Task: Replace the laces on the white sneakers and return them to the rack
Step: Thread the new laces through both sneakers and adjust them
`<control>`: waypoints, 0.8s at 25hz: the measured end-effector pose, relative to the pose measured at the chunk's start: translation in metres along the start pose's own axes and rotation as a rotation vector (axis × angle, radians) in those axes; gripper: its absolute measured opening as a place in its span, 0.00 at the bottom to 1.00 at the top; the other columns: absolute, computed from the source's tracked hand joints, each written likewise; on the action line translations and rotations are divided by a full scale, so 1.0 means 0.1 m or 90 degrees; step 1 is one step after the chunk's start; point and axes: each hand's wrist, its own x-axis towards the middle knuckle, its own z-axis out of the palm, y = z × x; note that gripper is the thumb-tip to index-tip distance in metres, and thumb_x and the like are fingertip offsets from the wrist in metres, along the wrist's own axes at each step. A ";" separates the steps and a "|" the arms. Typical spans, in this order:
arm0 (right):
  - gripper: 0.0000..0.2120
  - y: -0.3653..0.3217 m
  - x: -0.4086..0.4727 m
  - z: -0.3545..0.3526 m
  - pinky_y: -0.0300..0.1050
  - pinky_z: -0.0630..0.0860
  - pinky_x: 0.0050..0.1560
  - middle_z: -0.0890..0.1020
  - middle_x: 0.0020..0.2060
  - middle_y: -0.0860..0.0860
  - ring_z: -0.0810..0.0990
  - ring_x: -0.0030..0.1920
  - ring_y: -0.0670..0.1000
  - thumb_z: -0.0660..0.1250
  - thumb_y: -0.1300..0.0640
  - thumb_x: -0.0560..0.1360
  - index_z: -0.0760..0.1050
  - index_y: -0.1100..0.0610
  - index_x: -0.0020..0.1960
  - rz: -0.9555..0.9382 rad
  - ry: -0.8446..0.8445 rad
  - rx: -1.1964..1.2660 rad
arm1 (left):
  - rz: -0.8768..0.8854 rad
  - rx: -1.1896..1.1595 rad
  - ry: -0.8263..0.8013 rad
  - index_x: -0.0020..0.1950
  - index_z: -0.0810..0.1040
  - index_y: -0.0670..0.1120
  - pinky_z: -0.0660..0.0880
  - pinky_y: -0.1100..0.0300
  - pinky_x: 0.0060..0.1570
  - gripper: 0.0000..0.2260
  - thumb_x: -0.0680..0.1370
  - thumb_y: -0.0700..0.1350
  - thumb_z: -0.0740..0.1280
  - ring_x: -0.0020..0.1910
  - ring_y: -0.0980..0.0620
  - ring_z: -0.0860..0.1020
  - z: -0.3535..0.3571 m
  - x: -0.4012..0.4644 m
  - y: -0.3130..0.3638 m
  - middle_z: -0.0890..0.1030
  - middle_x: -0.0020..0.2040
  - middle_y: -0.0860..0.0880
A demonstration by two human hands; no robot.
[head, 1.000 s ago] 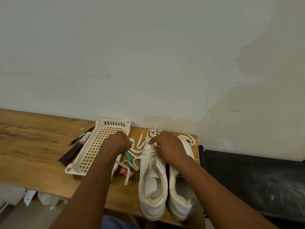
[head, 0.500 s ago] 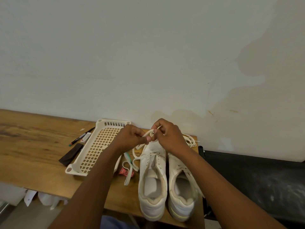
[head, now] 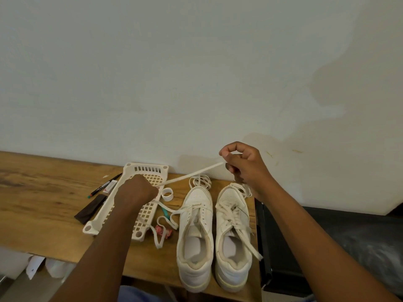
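Two white sneakers stand side by side at the wooden table's right end, toes toward the wall: the left sneaker [head: 197,227] and the right sneaker [head: 234,232]. A flat white lace [head: 192,174] stretches taut in the air between my hands. My left hand [head: 136,192] grips one end in a fist over the basket. My right hand [head: 243,163], raised above the right sneaker's toe, pinches the other end. More lace [head: 168,221] loops loosely on the table left of the left sneaker, and a coiled lace bundle [head: 200,180] lies past its toe.
A cream plastic lattice basket [head: 104,216] lies left of the shoes. Beside it are a marker [head: 104,185], a dark flat strip [head: 90,209], a small white ring [head: 167,194] and a pink wrapper [head: 161,231]. A black surface [head: 327,236] adjoins the table's right edge. The wall stands close behind.
My hands were together at the left sneaker's toe. They have since moved apart, the right one rising up and to the right, pulling the lace taut between them.
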 end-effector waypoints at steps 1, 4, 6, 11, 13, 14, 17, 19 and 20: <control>0.06 -0.01 -0.02 0.00 0.37 0.61 0.24 0.76 0.29 0.52 0.64 0.25 0.46 0.66 0.58 0.83 0.80 0.60 0.55 0.008 -0.013 -0.007 | 0.049 -0.006 -0.008 0.61 0.81 0.47 0.80 0.55 0.49 0.15 0.75 0.43 0.73 0.47 0.52 0.81 -0.01 -0.03 0.03 0.84 0.52 0.49; 0.08 0.01 -0.10 0.16 0.37 0.62 0.25 0.82 0.34 0.54 0.67 0.26 0.47 0.64 0.61 0.84 0.81 0.60 0.56 0.036 -0.072 -0.044 | 0.275 -0.236 -0.102 0.70 0.78 0.54 0.73 0.65 0.45 0.24 0.75 0.39 0.72 0.52 0.63 0.79 -0.04 -0.27 0.25 0.82 0.64 0.55; 0.08 0.01 -0.13 0.31 0.35 0.65 0.25 0.83 0.36 0.55 0.72 0.25 0.44 0.62 0.63 0.84 0.80 0.61 0.57 0.047 -0.097 -0.063 | 0.390 -0.363 -0.174 0.65 0.82 0.53 0.73 0.68 0.40 0.17 0.78 0.39 0.72 0.44 0.66 0.82 -0.07 -0.50 0.43 0.86 0.57 0.55; 0.07 0.04 -0.11 0.44 0.37 0.68 0.28 0.84 0.37 0.56 0.73 0.28 0.45 0.65 0.62 0.83 0.81 0.57 0.57 0.055 -0.117 -0.093 | 0.419 -0.337 -0.101 0.48 0.88 0.49 0.79 0.61 0.47 0.03 0.79 0.43 0.73 0.43 0.56 0.85 -0.10 -0.52 0.41 0.88 0.41 0.51; 0.07 0.07 -0.09 0.39 0.38 0.69 0.29 0.86 0.40 0.56 0.75 0.30 0.46 0.65 0.63 0.82 0.82 0.58 0.56 0.063 -0.149 -0.132 | 0.327 -0.302 -0.023 0.42 0.87 0.51 0.77 0.59 0.45 0.05 0.78 0.45 0.74 0.45 0.53 0.85 -0.12 -0.37 0.27 0.87 0.39 0.53; 0.08 0.09 -0.09 0.35 0.38 0.70 0.30 0.87 0.41 0.56 0.77 0.31 0.46 0.65 0.64 0.82 0.83 0.59 0.55 0.065 -0.167 -0.158 | 0.267 -0.266 0.018 0.40 0.86 0.51 0.76 0.60 0.43 0.06 0.77 0.45 0.75 0.45 0.54 0.84 -0.13 -0.30 0.19 0.86 0.40 0.54; 0.09 0.15 -0.07 0.28 0.42 0.75 0.33 0.88 0.42 0.57 0.82 0.35 0.47 0.65 0.68 0.82 0.84 0.62 0.54 0.083 -0.172 -0.191 | 0.132 -0.150 0.080 0.43 0.88 0.52 0.79 0.56 0.45 0.04 0.76 0.43 0.75 0.43 0.53 0.82 -0.13 -0.12 0.01 0.86 0.45 0.52; 0.10 0.18 -0.06 0.27 0.46 0.79 0.37 0.88 0.43 0.59 0.85 0.38 0.50 0.64 0.68 0.82 0.84 0.64 0.54 0.104 -0.147 -0.169 | 0.113 -0.108 0.068 0.46 0.88 0.53 0.79 0.55 0.48 0.04 0.76 0.45 0.74 0.44 0.52 0.81 -0.14 -0.11 -0.01 0.86 0.51 0.50; 0.10 0.18 -0.06 0.28 0.46 0.80 0.39 0.88 0.44 0.60 0.85 0.39 0.52 0.63 0.68 0.83 0.83 0.64 0.54 0.113 -0.142 -0.156 | 0.114 -0.087 0.039 0.48 0.88 0.53 0.79 0.55 0.48 0.05 0.76 0.44 0.74 0.45 0.52 0.81 -0.14 -0.13 0.02 0.86 0.53 0.50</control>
